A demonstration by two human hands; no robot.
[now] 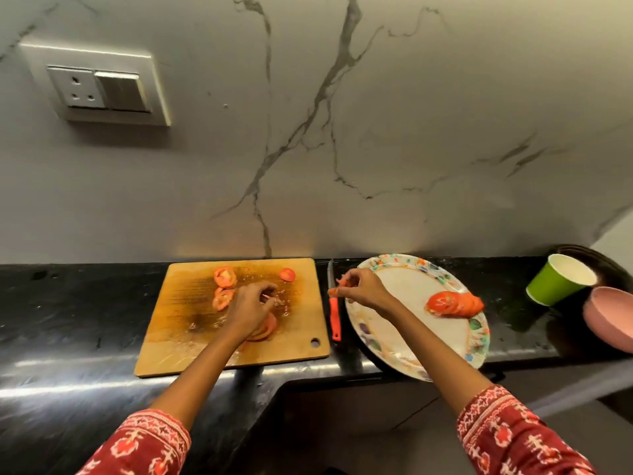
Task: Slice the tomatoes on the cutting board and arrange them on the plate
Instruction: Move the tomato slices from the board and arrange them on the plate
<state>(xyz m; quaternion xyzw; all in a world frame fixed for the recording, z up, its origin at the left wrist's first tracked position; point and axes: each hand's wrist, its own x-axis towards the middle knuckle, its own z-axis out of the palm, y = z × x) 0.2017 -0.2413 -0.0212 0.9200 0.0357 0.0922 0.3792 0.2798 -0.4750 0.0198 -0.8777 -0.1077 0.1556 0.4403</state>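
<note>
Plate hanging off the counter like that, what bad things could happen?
The floral plate juts over the black counter's edge, so pressing its near rim might tip it and spill the tomato slices on the plate. The orange-handled knife lies between plate and cutting board, where the right hand could brush it.

I see two bare forearms; both sleeves (513, 437) are red fabric printed with white and orange geometric motifs.
</note>
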